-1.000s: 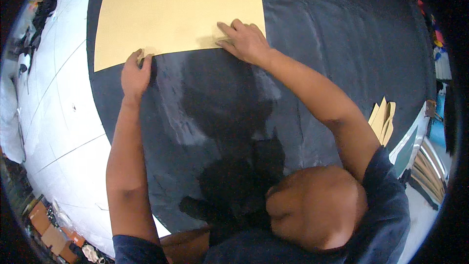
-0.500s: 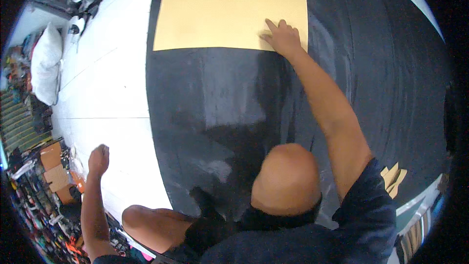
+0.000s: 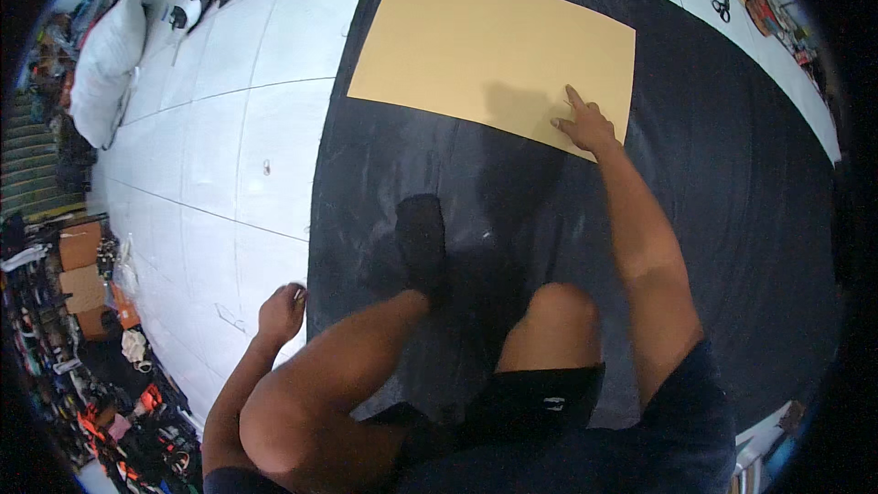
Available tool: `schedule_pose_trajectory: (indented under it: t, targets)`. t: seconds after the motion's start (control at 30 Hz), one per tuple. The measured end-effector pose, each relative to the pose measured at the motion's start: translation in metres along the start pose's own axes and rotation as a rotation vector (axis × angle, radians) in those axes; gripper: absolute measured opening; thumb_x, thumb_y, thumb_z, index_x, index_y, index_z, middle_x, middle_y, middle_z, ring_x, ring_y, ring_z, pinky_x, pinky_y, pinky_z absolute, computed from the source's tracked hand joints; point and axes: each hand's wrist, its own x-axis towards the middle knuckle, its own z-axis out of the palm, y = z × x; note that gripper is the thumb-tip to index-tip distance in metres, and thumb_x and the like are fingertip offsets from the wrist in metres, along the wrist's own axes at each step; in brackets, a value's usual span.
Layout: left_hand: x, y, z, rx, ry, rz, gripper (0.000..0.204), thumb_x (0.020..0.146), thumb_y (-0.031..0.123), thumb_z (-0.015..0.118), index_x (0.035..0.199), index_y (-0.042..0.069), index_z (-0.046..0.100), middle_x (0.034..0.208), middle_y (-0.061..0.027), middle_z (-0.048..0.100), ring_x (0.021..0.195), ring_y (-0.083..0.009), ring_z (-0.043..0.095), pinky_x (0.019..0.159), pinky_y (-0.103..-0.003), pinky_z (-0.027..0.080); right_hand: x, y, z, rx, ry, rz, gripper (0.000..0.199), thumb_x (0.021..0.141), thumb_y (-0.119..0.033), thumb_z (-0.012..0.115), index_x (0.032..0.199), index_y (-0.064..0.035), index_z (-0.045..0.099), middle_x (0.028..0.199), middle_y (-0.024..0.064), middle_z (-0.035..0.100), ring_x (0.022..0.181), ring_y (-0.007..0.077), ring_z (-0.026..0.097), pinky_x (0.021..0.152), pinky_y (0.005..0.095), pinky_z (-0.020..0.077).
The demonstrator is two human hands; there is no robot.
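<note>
A large tan rectangular sheet (image 3: 476, 41), like card or thick paper, lies flat on the black mat (image 3: 732, 210). On the sheet's near right corner rests my right hand (image 3: 590, 125), open, with index finger and thumb stretched out apart. By the mat's left edge, over the white tiled floor, my left hand (image 3: 283, 313) is closed in a fist. Whether its curled fingers hold anything cannot be made out.
A stuffed white sack (image 3: 108, 69) stands at the far left. Below it are cardboard boxes (image 3: 82, 279) and a heap of mixed items (image 3: 119, 430). Black scissors (image 3: 722, 7) lie on the floor at the far right. My bent legs (image 3: 338, 357) occupy the near mat.
My view has shifted, bringing the mat's far edge and the scissors in. My left hand has come nearer the mat's edge. My right hand remains at the sheet's near right corner.
</note>
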Motion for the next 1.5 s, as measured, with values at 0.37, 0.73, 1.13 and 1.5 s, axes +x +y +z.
schedule_pose_trajectory:
  t: [0.37, 0.73, 1.13, 1.5]
  targets:
    - [0.267, 0.208, 0.023, -0.370, 0.190, 0.112, 0.037, 0.100, 0.038, 0.054, 0.127, 0.014, 0.059, 0.102, -0.0188, 0.068, 0.091, -0.0370, 0.069, 0.075, -0.048, 0.056, 0.005, 0.008, -0.011, 0.070, -0.154, -0.055, 0.101, 0.088, -0.044, 0.072, 0.159, -0.0151, 0.005, 0.138, 0.0332, 0.047, 0.128, 0.0455, 0.050, 0.108, 0.0517, 0.0404]
    - [0.325, 0.250, 0.010, -0.182, 0.103, 0.279, 0.055, 0.097, 0.042, 0.057, 0.145, 0.017, 0.046, 0.110, -0.0163, 0.054, 0.087, -0.0331, 0.067, 0.070, -0.045, 0.059, 0.016, -0.016, -0.040, 0.098, -0.340, 0.079, 0.097, 0.090, -0.040, 0.070, 0.157, -0.0186, 0.004, 0.135, 0.0343, 0.048, 0.122, 0.0468, 0.055, 0.103, 0.0511, 0.0459]
    - [0.344, 0.287, 0.009, 0.080, 0.150, 0.508, 0.094, 0.072, 0.055, 0.081, 0.151, 0.027, 0.039, 0.117, -0.0191, 0.053, 0.088, -0.0292, 0.066, 0.068, -0.039, 0.058, 0.015, 0.051, -0.092, 0.209, -0.264, -0.217, 0.080, 0.092, -0.037, 0.066, 0.154, -0.0113, 0.024, 0.139, 0.0238, 0.051, 0.128, 0.0424, 0.050, 0.106, 0.0492, 0.0434]
    - [0.352, 0.318, 0.019, 0.021, 0.126, 0.487, 0.074, 0.091, 0.058, 0.058, 0.153, 0.024, 0.037, 0.113, -0.0216, 0.053, 0.090, -0.0377, 0.065, 0.076, -0.047, 0.056, -0.013, 0.168, -0.070, 0.221, 0.205, 0.218, 0.061, 0.080, -0.057, 0.075, 0.106, -0.0031, 0.064, 0.100, 0.0166, 0.068, 0.092, 0.0304, 0.066, 0.078, 0.0418, 0.0514]
